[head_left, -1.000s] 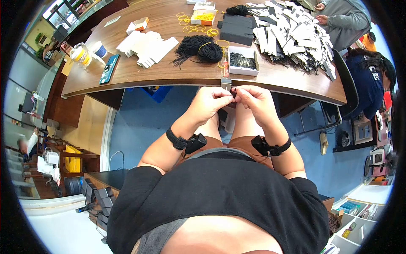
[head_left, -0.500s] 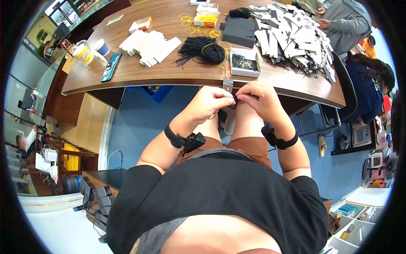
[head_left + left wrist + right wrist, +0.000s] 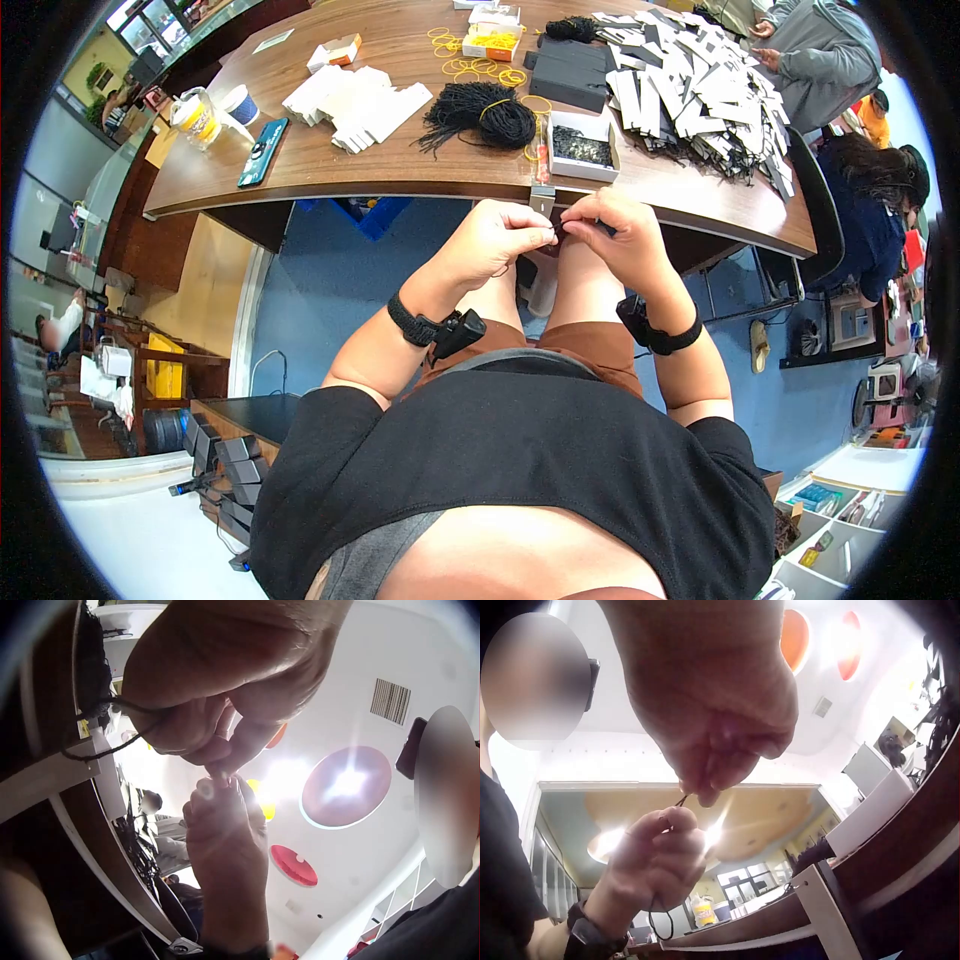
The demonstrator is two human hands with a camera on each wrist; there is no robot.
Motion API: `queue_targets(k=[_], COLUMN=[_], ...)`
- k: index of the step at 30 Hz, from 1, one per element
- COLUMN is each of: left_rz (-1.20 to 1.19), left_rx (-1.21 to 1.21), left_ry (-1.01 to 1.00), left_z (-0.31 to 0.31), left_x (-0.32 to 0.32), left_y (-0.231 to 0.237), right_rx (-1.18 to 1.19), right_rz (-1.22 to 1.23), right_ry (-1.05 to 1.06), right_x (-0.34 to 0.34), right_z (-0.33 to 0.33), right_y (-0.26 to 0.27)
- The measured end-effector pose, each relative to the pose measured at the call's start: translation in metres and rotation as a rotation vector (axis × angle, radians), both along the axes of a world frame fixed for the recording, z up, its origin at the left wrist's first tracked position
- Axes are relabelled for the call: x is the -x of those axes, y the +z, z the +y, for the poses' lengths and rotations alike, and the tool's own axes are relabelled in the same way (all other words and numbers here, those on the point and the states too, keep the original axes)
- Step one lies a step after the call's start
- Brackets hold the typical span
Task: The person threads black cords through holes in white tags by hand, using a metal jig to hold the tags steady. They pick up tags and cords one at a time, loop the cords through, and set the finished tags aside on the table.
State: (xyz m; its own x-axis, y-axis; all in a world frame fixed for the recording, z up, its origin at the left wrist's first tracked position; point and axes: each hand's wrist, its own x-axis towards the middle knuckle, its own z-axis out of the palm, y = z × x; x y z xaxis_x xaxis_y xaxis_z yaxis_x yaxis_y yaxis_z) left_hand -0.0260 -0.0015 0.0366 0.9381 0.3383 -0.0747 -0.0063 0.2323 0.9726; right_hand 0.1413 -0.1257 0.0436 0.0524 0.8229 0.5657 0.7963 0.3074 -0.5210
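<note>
In the head view my left hand (image 3: 490, 240) and right hand (image 3: 615, 235) meet fingertip to fingertip in front of the table edge, above my lap. A thin black cord (image 3: 682, 801) runs between the two sets of fingertips, pinched on both sides. Its slack hangs as a loop (image 3: 97, 757) from the curled fingers of my left hand. The cord's ends are hidden inside my fingers. Just beyond my hands, a small metal bracket (image 3: 542, 200) sits on the table edge.
On the wooden table (image 3: 400, 180) lie a black cord bundle (image 3: 505, 122), a white box (image 3: 588, 172) of small black pieces, yellow cords (image 3: 470, 70), white strips (image 3: 355, 105) and a heap of black-and-white tags (image 3: 690, 95). A phone (image 3: 262, 152) and cup (image 3: 240, 104) stand left.
My right hand has shifted slightly right and its wrist has turned outward, opening a small gap between the hands. A cord loop now shows below my left hand.
</note>
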Motion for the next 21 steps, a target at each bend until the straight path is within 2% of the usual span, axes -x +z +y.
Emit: queue_targets(k=[3,6,9,10,13,16,19,21], left_rz=[0.012,0.032,-0.076,-0.039,0.149,-0.037,0.183,0.121], left_rx=[0.000,-0.163,-0.615,-0.773,-1.028,-0.370,0.073,-0.012], left_ry=[0.008,0.098,0.240,0.274,0.298,0.237,0.126,0.139], left_z=[0.000,0.000,0.011,0.015,0.014,0.021,0.014,0.007], left_x=[0.000,-0.003,-0.010,-0.010,-0.008,-0.016,-0.014,-0.019], left_y=[0.000,-0.001,-0.022,-0.025,-0.020,-0.041,-0.034,-0.038], right_rx=[0.059,0.027,-0.149,-0.173,-0.236,-0.293,-0.321,-0.311], right_rz=[0.089,0.196,-0.142,-0.209,-0.346,-0.319,-0.239,-0.155], right_ry=[-0.003,-0.067,-0.128,-0.135,-0.168,-0.217,-0.249,-0.262], right_x=[0.001,0.002,-0.004,-0.002,0.004,0.009,0.013,0.010], right_z=[-0.002,0.000,0.005,0.006,0.004,0.003,0.003,0.004], right_y=[0.002,-0.002,-0.008,-0.009,-0.016,-0.038,-0.049,-0.051])
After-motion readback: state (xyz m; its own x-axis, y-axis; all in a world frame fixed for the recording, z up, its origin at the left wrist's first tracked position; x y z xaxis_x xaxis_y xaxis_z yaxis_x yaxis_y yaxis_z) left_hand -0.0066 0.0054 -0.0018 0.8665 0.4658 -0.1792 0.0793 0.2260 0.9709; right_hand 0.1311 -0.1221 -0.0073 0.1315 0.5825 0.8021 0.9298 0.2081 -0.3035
